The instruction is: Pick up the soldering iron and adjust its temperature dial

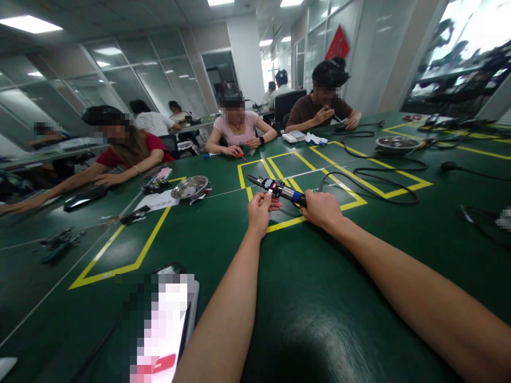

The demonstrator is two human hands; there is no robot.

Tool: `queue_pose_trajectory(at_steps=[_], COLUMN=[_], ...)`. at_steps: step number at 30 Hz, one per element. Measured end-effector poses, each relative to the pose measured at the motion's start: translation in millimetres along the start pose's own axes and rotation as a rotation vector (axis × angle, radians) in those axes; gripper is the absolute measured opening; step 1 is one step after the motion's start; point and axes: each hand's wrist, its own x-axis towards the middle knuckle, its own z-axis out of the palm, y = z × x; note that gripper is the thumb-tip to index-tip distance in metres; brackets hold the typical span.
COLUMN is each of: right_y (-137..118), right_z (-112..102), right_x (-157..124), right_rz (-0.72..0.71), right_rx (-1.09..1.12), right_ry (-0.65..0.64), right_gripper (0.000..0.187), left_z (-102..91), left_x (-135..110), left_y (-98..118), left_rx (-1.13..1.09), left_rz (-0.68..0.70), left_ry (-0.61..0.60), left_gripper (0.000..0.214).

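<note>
tool (279, 189): slim, black tip, red-and-silver middle, blue band | left hand (259, 210): pinching its middle | right hand (321, 208): closed round rear grip | above green table (303, 298)

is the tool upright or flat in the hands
Roughly flat: the right hand grips the tool by its rear, the left hand pinches its middle, tip pointing left.

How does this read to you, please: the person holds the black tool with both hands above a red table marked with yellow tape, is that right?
Not quite: the table is dark green, not red, as the head view shows. The rest stands: the left hand and the right hand both hold the black tool above it, and yellow tape marks it.
</note>
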Motion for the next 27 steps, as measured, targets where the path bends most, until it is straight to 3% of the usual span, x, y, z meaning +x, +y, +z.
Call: queue_pose_trajectory(at_steps=[20,24,27], right_y=[-2.1,8.7,28.2], right_z=[-6.7,-3.2,0.8], right_x=[5.7,14.5,24.2], right_rz=[-0.080,0.062,0.254], right_rx=[0.114,0.395,0.927], right_ry=[-0.180,-0.259,-0.390], right_gripper=[0.038,0.024,0.020], left_z=[0.9,2.7,2.9], left_x=[4.0,2.3,2.3], left_y=[-3.6,-0.5,0.7], left_rx=[-0.080,-0.038,-0.005], left_rz=[-0.055,-0.051,-0.091], left_ry=[0.061,0.028,0.031], left_gripper=[0.040,0.045,0.049])
